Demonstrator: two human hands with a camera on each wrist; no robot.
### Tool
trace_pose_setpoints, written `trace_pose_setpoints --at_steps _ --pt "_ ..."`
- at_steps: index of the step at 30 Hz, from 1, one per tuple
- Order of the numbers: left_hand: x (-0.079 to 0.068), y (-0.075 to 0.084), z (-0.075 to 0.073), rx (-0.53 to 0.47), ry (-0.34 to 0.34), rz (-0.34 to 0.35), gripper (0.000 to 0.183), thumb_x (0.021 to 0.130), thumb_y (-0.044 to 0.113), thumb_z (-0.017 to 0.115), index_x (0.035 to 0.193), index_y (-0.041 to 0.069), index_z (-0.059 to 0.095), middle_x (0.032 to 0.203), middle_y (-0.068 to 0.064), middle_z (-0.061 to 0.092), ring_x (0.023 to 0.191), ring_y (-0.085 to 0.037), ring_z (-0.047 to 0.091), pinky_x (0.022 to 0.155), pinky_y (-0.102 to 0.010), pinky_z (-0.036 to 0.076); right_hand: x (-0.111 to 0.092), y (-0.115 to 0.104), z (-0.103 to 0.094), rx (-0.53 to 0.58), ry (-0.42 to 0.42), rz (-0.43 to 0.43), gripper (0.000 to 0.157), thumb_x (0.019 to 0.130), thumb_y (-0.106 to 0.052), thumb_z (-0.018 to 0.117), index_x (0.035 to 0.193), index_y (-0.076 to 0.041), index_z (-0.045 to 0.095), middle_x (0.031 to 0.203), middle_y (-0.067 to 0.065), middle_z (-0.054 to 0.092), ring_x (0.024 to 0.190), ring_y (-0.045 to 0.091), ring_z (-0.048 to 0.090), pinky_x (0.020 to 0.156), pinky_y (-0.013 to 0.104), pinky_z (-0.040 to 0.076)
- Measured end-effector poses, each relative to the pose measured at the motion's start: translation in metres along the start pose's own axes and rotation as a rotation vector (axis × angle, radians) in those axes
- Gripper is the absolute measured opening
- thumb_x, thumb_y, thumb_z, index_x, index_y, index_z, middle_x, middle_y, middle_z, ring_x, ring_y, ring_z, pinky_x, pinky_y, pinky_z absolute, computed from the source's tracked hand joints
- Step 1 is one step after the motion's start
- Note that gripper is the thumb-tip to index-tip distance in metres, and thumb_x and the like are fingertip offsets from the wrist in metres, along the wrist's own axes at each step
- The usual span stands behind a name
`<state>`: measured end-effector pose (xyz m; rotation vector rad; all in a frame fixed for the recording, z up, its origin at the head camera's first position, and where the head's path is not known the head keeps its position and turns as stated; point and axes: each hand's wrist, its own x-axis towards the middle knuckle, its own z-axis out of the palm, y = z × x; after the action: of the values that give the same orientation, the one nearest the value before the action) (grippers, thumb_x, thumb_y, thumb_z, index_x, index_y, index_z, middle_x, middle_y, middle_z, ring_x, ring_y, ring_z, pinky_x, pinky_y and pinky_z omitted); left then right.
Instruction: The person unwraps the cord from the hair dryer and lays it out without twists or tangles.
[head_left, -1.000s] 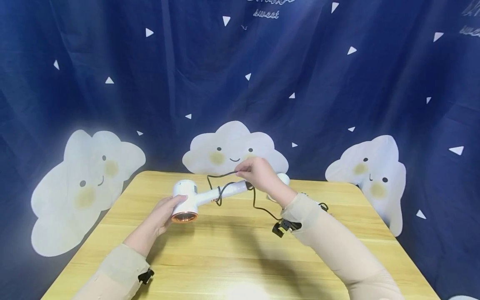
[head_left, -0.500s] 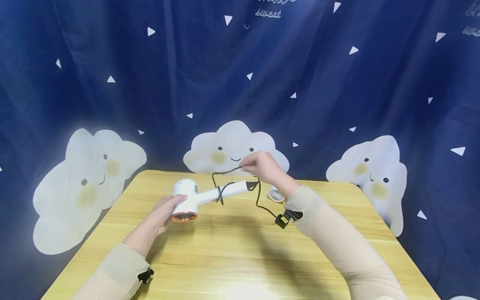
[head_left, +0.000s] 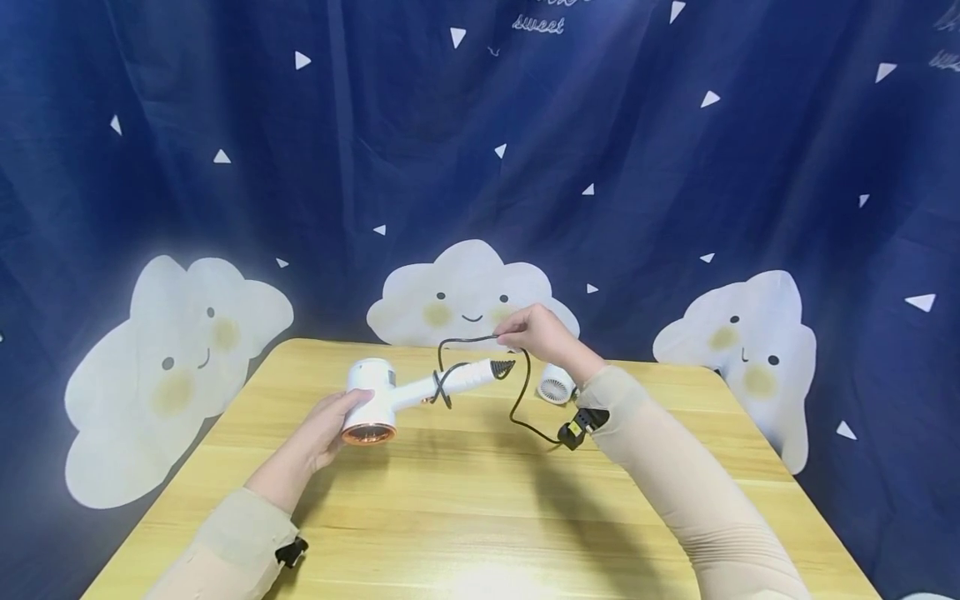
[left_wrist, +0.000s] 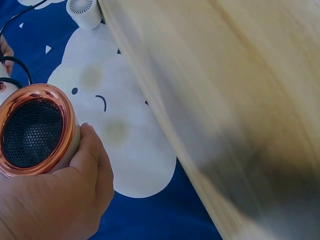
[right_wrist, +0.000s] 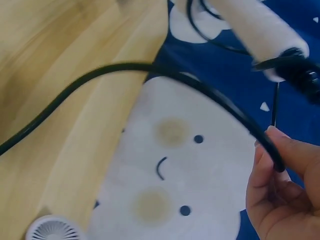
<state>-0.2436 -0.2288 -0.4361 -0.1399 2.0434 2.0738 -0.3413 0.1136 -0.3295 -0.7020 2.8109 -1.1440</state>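
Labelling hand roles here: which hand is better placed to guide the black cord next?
Right, most likely: the right hand pinches the black cord, while the left hand is occupied gripping the white hair dryer, away from the cord.

Where I'm standing looks like a corner dressed for filming, perhaps in a home, though I can't tell what sort of building lies behind the cloth. A deep blue curtain [head_left: 435, 125] fills the far side and both flanks, printed with smiling clouds [head_left: 472, 275], white triangles [head_left: 302, 60] and the word "sweet" [head_left: 538, 25], the kind of pattern that suits a child's bedroom. Close before it stands a plain wood table [head_left: 450, 492], bright glare [head_left: 495, 581] on its near part, with a household dryer [head_left: 382, 396] held over it and black gear [head_left: 291, 552] at the left cuff [head_left: 255, 517].
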Motion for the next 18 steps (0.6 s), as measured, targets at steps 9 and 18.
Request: trace_pose_setpoints --at_steps 9,18 --pt "0.002 0.000 -0.001 -0.002 0.006 -0.001 0.066 0.101 0.037 0.053 0.142 -0.011 0.034 0.106 -0.005 0.063 0.091 -0.014 0.064 0.082 -0.023 0.054 0.002 0.022 0.024 -0.068 -0.038 -0.018 0.010 0.089 -0.007 0.075 0.098 -0.005 0.080 0.097 0.004 0.077 0.085 0.015 0.069 0.075 0.030 0.057" --pt "0.003 0.000 -0.001 -0.015 -0.010 0.007 0.065 0.101 0.037 0.052 0.141 -0.011 0.035 0.106 -0.005 0.063 0.093 -0.015 0.064 0.083 -0.024 0.054 -0.009 0.024 0.045 -0.230 0.005 -0.106 0.030 0.072 0.017 0.074 0.094 -0.004 0.079 0.092 0.007 0.076 0.089 0.023 0.069 0.082 0.036 0.058"
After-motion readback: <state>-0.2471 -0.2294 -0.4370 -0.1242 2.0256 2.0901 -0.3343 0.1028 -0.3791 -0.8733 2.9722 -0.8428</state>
